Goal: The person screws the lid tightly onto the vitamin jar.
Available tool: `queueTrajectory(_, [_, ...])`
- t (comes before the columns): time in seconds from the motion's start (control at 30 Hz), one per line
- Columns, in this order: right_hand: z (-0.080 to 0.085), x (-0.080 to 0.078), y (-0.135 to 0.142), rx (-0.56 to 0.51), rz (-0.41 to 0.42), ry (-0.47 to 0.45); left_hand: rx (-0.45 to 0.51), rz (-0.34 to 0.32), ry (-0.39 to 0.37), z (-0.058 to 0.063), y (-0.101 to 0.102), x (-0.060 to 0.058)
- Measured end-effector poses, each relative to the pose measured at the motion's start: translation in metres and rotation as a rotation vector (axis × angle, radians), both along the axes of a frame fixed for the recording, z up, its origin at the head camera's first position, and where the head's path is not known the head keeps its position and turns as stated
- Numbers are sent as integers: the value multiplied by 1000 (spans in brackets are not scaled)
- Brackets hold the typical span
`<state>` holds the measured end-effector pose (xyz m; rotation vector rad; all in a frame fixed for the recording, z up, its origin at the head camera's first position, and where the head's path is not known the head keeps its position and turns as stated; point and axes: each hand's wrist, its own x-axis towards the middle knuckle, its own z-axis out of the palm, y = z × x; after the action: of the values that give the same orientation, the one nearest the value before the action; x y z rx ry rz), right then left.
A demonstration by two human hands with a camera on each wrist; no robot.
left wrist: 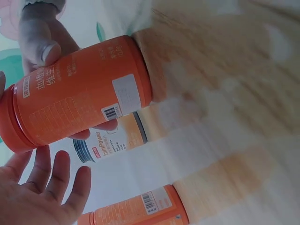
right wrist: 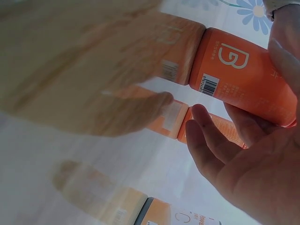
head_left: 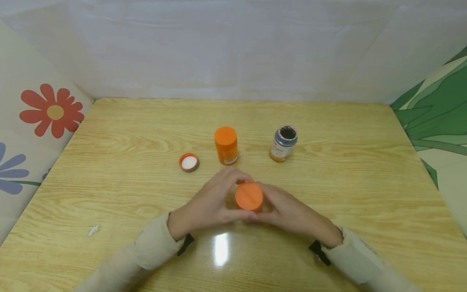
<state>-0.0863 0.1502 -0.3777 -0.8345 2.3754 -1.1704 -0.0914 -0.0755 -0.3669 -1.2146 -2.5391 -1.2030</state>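
Note:
Both hands surround an orange capped pill bottle (head_left: 249, 196), which stands upright on the table near the front. The left hand (head_left: 211, 198) curves round its left side, thumb in front and index finger behind; in the left wrist view its other fingers are spread beside the cap (left wrist: 11, 122). From the right side, the right hand (head_left: 292, 211) grips the bottle between thumb and fingers. White print and a barcode show on the bottle's side. The palm-side contact of the left fingers is partly hidden.
Behind the hands stand a second orange capped bottle (head_left: 226, 146) and, to its right, an uncapped grey-necked bottle (head_left: 282, 146) with a white and orange label. An upturned lid (head_left: 189, 162) with white lining lies to the left. The glossy wooden table (head_left: 109, 182) meets a pale covering at the back.

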Motion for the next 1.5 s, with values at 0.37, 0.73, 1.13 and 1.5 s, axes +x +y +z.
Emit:
queueTrajectory(0.37, [2,0,-1,-21,-8,-57,7,-122,-97,8,-7,1])
queueTrajectory(0.73, [0,0,0,5,1,-8,-32,-38,12,2,-3,1])
queueTrajectory(1.13, [0,0,0,16,-14,-23,14,-40,-40,0,-1,0])
queueTrajectory(1.5, [2,0,-1,21,-20,-38,-27,-106,-61,3,-6,-1])
